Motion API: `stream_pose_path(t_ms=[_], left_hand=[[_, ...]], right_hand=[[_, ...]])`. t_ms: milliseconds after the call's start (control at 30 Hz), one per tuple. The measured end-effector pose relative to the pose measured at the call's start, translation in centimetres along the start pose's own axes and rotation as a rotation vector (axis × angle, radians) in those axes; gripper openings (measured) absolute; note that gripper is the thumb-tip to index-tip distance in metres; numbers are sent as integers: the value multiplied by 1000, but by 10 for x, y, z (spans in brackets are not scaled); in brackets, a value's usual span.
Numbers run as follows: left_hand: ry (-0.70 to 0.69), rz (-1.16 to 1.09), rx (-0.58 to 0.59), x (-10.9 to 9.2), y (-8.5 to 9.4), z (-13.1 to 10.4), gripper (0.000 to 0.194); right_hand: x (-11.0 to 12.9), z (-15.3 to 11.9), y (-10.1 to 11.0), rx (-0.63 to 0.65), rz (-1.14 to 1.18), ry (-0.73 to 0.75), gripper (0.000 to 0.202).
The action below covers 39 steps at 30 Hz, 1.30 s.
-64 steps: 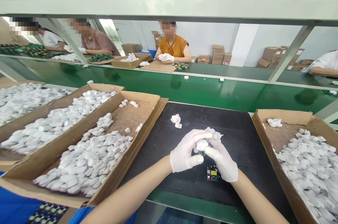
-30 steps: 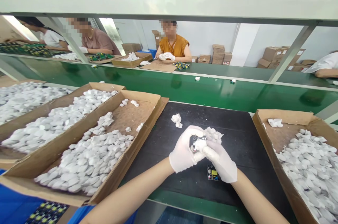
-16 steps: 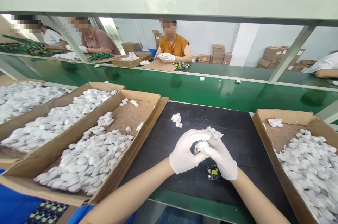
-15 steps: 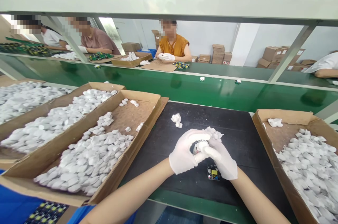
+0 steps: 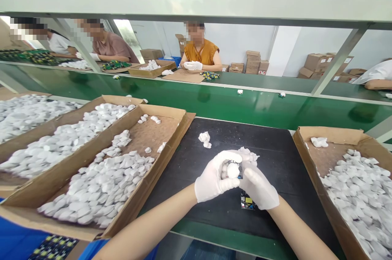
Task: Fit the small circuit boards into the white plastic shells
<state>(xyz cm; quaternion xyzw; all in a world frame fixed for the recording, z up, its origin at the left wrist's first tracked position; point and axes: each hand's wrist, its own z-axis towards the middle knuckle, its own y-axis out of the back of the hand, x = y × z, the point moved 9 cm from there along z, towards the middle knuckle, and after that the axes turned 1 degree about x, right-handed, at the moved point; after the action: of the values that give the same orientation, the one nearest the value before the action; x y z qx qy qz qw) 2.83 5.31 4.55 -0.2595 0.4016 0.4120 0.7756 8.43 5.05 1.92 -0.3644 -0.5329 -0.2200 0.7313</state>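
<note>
My white-gloved left hand (image 5: 216, 178) is closed around a small circuit board (image 5: 240, 171). Its fingers and thumb grip the edges, and a rounded white lump (image 5: 233, 171) sits on the board's face. Just to the right, my gloved right hand (image 5: 260, 188) has its fingers stretched out, close against the board's right edge; whether it touches is unclear. A second circuit board (image 5: 247, 200) with a yellow part lies on the black mat (image 5: 190, 198), partly under my right hand. Behind my hands is a white clump (image 5: 249, 154), partly covered.
Cardboard trays of white lumps stand at left (image 5: 147, 178) and right (image 5: 321, 194). Another white clump (image 5: 205, 139) lies on the mat. Beyond runs a green conveyor (image 5: 214, 104) carrying small boards, with co-workers behind it. A metal beam (image 5: 196, 2) crosses above.
My right thumb and fingers have drawn back from the white lump, uncovering it and the board in my left hand. Pieces on the green conveyor have shifted right.
</note>
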Motion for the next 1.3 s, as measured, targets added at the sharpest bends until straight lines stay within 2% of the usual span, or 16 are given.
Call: stream_pose_path(t_ms=[67, 133, 267, 433, 633, 833, 933, 1133, 1300], left_hand=[[55, -10, 7, 6, 1, 0, 38], [54, -31, 40, 7, 0, 1, 48], [62, -114, 124, 6, -4, 4, 72], [238, -50, 8, 20, 7, 1, 46], [261, -48, -21, 27, 5, -2, 49], [368, -179, -36, 36, 3, -1, 34], [366, -206, -38, 34, 3, 1, 31], [288, -132, -53, 29, 4, 3, 38], [268, -58, -45, 34, 8, -1, 45]], right_hand=[[0, 0, -4, 9, 69, -45, 27], [5, 1, -6, 3, 59, -53, 26], [9, 2, 4, -134, 7, -37, 30], [5, 4, 11, -168, -124, 25, 31], [2, 5, 16, -210, -199, 28, 30], [9, 7, 10, -176, -273, 49, 21], [13, 8, 6, -162, -269, 68, 24], [15, 9, 9, -212, -312, 90, 24], [5, 7, 15, -215, -284, 57, 28]])
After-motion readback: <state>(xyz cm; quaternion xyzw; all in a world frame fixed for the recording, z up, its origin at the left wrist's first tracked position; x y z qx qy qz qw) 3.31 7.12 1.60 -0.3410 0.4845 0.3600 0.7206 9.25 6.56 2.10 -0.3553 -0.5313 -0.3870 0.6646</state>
